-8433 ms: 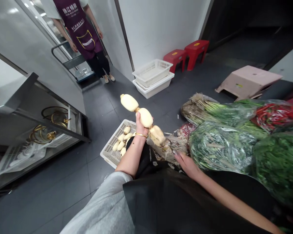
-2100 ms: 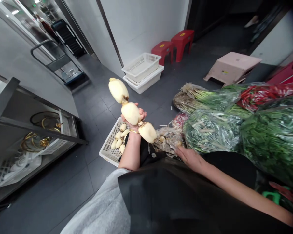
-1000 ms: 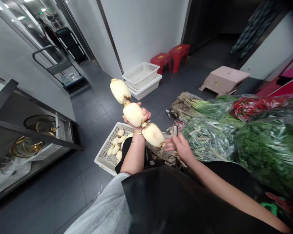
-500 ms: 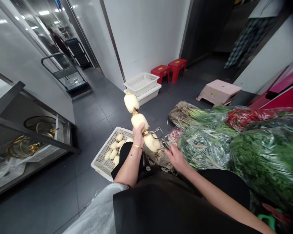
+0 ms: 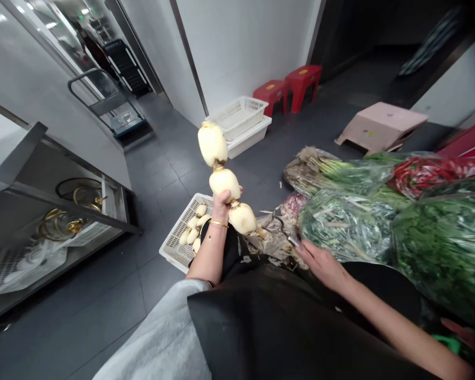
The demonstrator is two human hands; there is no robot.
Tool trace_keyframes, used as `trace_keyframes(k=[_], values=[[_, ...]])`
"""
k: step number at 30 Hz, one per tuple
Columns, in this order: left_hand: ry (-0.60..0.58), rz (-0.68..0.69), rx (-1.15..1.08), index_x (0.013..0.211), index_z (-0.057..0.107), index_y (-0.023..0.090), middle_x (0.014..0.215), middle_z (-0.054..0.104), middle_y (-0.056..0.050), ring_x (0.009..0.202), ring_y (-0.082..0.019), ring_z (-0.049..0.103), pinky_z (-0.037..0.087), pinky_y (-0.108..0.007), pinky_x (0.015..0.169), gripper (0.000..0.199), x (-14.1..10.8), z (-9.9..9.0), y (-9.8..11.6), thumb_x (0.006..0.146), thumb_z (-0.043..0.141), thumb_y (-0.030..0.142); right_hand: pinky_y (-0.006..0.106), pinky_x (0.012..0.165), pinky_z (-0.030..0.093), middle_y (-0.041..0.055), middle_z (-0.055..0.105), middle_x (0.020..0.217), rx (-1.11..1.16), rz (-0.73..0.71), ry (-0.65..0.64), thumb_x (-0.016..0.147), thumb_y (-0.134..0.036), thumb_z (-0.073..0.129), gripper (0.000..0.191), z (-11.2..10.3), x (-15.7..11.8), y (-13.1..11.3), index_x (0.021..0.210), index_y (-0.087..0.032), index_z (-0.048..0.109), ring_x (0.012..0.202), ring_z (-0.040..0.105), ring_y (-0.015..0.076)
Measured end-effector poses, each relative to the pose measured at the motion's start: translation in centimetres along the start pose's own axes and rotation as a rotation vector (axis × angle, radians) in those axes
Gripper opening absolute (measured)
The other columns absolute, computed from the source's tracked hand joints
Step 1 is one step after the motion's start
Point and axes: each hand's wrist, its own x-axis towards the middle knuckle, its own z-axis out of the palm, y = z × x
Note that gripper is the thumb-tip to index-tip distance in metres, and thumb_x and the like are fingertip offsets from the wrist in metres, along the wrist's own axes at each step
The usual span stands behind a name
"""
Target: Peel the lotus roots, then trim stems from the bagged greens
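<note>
My left hand (image 5: 222, 207) is wrapped round a pale lotus root (image 5: 225, 182) of three linked segments, near the joint of the lower two. The root tilts up and away from me. My right hand (image 5: 319, 258) grips the metal handle of a peeler (image 5: 291, 237), whose looped head points toward the root but stands apart from it. Below the root lies a heap of brownish peelings (image 5: 271, 240). Left of my left arm, a white slatted basket (image 5: 172, 237) holds several peeled lotus root pieces (image 5: 192, 235).
Bagged leafy greens (image 5: 348, 221), red chillies (image 5: 415, 175) and leeks (image 5: 316, 164) lie to the right. Ahead are stacked white baskets (image 5: 241, 119), red stools (image 5: 303, 82) and a pink stool (image 5: 380, 124). A steel shelf (image 5: 63, 253) stands left, a trolley (image 5: 114, 105) behind it.
The peeler in my right hand has moved right, away from the lotus root, where it overlapped the lower segment before. My left hand keeps its hold. The camera view has shifted slightly.
</note>
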Motion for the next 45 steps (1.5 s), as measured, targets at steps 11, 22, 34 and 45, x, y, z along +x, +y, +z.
trace_keyframes(k=[11, 22, 34, 45], values=[[-0.054, 0.083, -0.043, 0.097, 0.065, 0.019, 0.069, 0.064, -0.005, 0.066, -0.021, 0.064, 0.048, -0.031, 0.056, 0.062, 0.3, -0.6, 0.8, 0.055, 0.066, 0.065, 0.035, 0.058, 0.049, 0.0069, 0.066, 0.069, -0.065, -0.013, 0.098, 0.096, -0.047, 0.027, 0.043, 2.4, -2.9, 3.5, 0.094, -0.025, 0.064, 0.066, 0.066, 0.0253], [0.036, 0.066, -0.122, 0.094, 0.064, 0.018, 0.068, 0.058, -0.001, 0.06, -0.013, 0.055, 0.042, -0.025, 0.055, 0.068, 1.5, 0.2, 0.0, 0.059, 0.058, 0.076, 0.031, 0.051, 0.04, 0.0066, 0.063, 0.058, -0.16, 0.042, 0.127, 0.096, -0.048, 0.023, 0.044, 3.8, -2.4, 2.2, 0.085, -0.022, 0.057, 0.053, 0.061, 0.0241], [-0.291, 0.129, 0.063, 0.096, 0.062, 0.024, 0.058, 0.037, 0.003, 0.056, -0.013, 0.033, 0.032, -0.03, 0.058, 0.081, 2.8, 1.2, 0.5, 0.045, 0.06, 0.087, 0.033, 0.058, 0.038, 0.0053, 0.064, 0.067, 0.158, -0.078, -0.093, 0.093, -0.048, 0.036, 0.03, 1.4, -1.1, -0.2, 0.078, -0.026, 0.05, 0.062, 0.063, 0.0241], [-0.227, 0.238, 0.13, 0.1, 0.06, 0.028, 0.053, 0.032, 0.004, 0.06, -0.017, 0.035, 0.038, -0.035, 0.069, 0.09, 4.1, 3.1, 0.4, 0.045, 0.045, 0.098, 0.037, 0.069, 0.045, 0.013, 0.067, 0.088, 0.183, -0.297, -0.013, 0.093, -0.038, 0.03, 0.034, -1.2, 2.4, -3.8, 0.091, -0.023, 0.06, 0.077, 0.064, 0.0258]])
